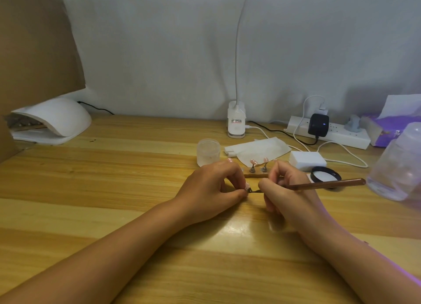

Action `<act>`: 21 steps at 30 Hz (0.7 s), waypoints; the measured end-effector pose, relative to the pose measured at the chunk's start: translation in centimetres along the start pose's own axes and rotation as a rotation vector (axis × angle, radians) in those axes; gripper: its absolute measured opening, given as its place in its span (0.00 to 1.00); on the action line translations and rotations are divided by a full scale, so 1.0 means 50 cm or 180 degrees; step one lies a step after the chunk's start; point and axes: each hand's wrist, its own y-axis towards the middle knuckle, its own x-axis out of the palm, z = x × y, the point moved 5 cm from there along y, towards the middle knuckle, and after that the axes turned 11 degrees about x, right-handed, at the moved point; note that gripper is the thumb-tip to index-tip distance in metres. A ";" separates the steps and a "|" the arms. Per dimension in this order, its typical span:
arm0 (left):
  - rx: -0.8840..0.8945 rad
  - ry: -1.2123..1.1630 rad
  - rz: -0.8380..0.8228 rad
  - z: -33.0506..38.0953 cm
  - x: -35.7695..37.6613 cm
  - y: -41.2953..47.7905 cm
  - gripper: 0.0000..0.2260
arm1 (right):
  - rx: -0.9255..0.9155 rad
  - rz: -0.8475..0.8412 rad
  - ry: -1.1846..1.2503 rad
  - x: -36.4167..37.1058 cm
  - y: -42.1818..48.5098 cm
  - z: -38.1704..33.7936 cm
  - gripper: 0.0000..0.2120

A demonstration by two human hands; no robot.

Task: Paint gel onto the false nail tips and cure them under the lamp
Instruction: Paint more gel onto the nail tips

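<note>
Nail tip (247,185) under work: pale pink, held just above the table (114,178), between the two hands at centre of view. Left hand (211,187) pinches it between thumb and forefinger, other fingers curled in. Whether the pinch falls on the tip itself or on a small holder beneath cannot be told. Right hand (289,190) grips the brush (323,182) pen-fashion, fingers closed round the handle and bristle end at the tip; actual contact cannot be confirmed. Two further tips (252,161) stand on stems on a base strip (255,175) just behind the hands. Curing lamp (54,119) sits well apart at far left.

Assessment: the tip is judged very light, thin and stiff, and probably slippery once gel is wet. Take hold by the stem or the edges, never the painted face. A light pinch should suffice; excess pressure may flick it loose.
</note>
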 end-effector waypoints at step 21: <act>0.0059 0.0024 0.0011 -0.003 0.003 -0.002 0.04 | -0.0031 -0.0168 0.0058 0.004 -0.002 -0.002 0.05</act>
